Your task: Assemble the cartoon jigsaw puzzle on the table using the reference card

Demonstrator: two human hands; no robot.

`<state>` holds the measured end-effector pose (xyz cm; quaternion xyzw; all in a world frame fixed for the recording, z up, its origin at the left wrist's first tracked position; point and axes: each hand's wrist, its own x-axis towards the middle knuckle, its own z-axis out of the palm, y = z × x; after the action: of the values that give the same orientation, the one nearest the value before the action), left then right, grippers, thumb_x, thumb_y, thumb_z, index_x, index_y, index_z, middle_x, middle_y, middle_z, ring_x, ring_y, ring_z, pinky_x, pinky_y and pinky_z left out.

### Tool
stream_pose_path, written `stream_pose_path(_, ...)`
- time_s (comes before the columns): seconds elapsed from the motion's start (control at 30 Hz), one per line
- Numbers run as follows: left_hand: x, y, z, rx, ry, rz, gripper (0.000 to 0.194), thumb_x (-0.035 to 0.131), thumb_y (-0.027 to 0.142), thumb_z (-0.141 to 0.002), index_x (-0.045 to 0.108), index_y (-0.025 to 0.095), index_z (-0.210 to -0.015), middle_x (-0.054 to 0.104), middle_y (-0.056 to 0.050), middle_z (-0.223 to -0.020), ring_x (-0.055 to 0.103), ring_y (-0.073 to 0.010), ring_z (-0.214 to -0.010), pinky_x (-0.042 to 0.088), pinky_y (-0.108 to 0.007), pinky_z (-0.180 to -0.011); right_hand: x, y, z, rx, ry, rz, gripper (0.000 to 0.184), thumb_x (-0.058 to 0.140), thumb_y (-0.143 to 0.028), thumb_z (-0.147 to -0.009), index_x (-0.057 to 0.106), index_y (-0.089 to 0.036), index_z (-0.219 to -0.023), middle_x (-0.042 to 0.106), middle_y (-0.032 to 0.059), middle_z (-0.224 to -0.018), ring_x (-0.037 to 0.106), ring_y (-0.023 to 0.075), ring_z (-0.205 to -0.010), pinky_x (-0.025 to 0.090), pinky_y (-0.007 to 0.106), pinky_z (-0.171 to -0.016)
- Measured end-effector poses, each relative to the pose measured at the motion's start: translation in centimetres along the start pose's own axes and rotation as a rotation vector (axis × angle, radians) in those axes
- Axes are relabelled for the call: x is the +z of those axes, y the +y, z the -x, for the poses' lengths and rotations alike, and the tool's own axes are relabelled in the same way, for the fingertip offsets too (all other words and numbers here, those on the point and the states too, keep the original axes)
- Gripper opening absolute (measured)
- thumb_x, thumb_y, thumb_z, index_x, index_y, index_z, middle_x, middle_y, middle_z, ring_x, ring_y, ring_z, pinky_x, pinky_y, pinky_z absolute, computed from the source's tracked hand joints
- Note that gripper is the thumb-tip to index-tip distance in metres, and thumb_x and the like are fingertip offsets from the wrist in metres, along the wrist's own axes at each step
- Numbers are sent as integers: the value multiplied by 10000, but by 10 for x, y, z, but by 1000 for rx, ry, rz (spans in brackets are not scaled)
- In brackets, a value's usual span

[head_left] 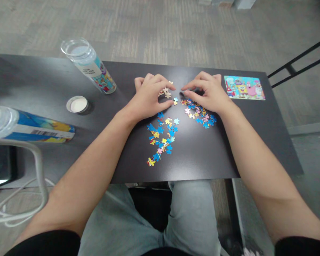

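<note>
Head view: knobbed jigsaw pieces (160,130) strew smooth tabletop (202,153).

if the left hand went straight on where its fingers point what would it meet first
Probably the right hand, facing it across a narrow gap; the left hand might brush the loose jigsaw piece by its thumb first, though heights are hard to judge.
</note>
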<state>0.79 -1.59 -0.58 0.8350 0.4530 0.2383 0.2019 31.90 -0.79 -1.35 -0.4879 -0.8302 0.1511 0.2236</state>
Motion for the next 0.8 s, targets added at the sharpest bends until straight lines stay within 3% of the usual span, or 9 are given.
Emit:
stream_pose_path(0.17, -2, -7, -1, -70, 48, -33, 188, 874, 368, -1082, 917, 371, -1265, 821, -96, -1469, 670, -435, -1474, 415, -742, -1358, 4, -10, 0, -19, -33, 32, 382, 728, -633, -1265, 983, -377, -1388, 881, 160, -1330, 791, 479, -1312, 432, 817, -1268)
stream_pose_path(0.4, 1, -7, -2, -82, 26, -25, 135, 913, 369, -1060, 941, 380, -1191, 814, -94, -1439, 640, -420, -1460, 406, -750, -1349, 12, -13, 0, -107, -108, 69, 393, 698, -585, -1296, 1008, -403, -1452, 846, 137, -1374, 782, 472, -1356, 464, 744, -1233)
stream_pose_path(0.63, 0, -5, -2, -73, 25, 7, 148, 923, 365, -1021, 907, 346, -1167, 858, -76, -1414, 662, -396, -1427, 431, -725, -1349, 1, -9, -1, -59, -95, 65, 494, 659, -666, -1319, 1020, -329, -1335, 873, 173, -1393, 765, 466, -1350, 417, 789, -1264)
stream_pose_path(0.8, 0, -1, -3, -57, -35, 31, 159, 893, 326, -1012, 898, 341, -1170, 884, -28, -1232, 726, -347, -1277, 401, -722, -1384, 2, -8, 0, -36, -64, 50, 525, 624, -704, -1317, 985, -333, -1400, 885, 179, -1419, 772, 479, -1367, 407, 834, -1299)
